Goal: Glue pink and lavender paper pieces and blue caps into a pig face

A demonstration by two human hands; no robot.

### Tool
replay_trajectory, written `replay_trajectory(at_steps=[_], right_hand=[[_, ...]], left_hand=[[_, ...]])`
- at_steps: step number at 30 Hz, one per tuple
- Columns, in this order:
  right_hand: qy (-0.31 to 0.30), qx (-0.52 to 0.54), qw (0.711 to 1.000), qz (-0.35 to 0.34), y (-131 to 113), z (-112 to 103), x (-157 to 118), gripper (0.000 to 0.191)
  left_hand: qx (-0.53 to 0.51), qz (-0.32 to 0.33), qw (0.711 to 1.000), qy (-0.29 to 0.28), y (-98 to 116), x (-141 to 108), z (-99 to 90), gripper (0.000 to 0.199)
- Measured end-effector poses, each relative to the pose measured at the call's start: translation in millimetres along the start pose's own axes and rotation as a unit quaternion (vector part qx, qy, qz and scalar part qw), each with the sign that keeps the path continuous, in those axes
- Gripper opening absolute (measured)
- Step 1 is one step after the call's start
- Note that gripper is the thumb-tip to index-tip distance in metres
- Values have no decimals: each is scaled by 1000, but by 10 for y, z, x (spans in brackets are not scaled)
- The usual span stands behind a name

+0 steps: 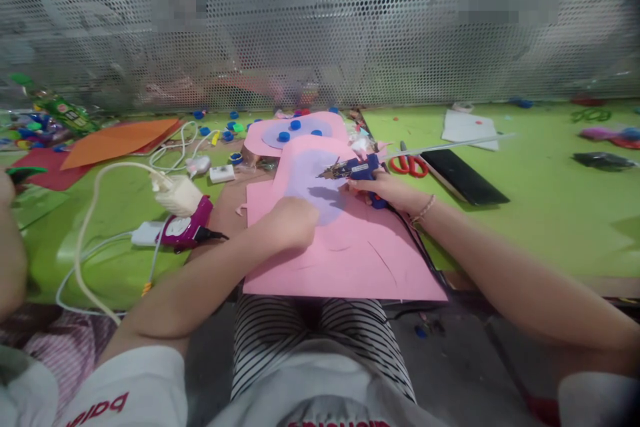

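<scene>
A blue glue gun [361,168] is gripped in my right hand [376,188], its nozzle pointing left above a purple oval [327,210] on pink paper [340,267]. A clear glue stick [450,145] sticks out from its back. My left hand [296,221] rests closed at the lower left edge of the oval; its fingers are turned away, and whether anything is in them is hidden. Behind lies another pink piece [260,133] with a purple oval bearing blue caps [295,125].
Red-handled scissors [409,165] and a black phone [465,177] lie right of the glue gun. A purple power strip [185,227] with a white plug [180,193] and cables sits left. Orange paper [120,141] and a green bottle [65,112] are farther left, near a person's arm [10,253].
</scene>
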State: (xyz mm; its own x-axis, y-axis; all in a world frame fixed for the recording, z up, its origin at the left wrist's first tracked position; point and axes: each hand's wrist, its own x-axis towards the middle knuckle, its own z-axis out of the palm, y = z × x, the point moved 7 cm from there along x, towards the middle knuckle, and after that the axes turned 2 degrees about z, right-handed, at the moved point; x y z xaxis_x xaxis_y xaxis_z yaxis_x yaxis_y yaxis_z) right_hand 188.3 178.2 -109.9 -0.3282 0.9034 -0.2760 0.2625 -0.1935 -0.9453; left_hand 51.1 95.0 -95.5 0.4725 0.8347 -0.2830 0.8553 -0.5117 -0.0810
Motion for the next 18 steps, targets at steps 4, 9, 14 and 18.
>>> replay_trajectory(at_steps=[4,9,14,18], right_hand=[[2,-18,1000,-3,-20,5,-14,12],[-11,-59,998,-22,-15,16,9,14],[-4,-61,998,-20,-36,31,-4,11],[-5,-63,998,-24,-40,27,9,11]], left_hand=[[2,18,999,26,-65,17,11,25],[15,7,1000,13,-188,34,-4,26],[11,22,1000,-4,-209,42,-27,30],[-1,20,1000,-15,-235,49,-15,30]])
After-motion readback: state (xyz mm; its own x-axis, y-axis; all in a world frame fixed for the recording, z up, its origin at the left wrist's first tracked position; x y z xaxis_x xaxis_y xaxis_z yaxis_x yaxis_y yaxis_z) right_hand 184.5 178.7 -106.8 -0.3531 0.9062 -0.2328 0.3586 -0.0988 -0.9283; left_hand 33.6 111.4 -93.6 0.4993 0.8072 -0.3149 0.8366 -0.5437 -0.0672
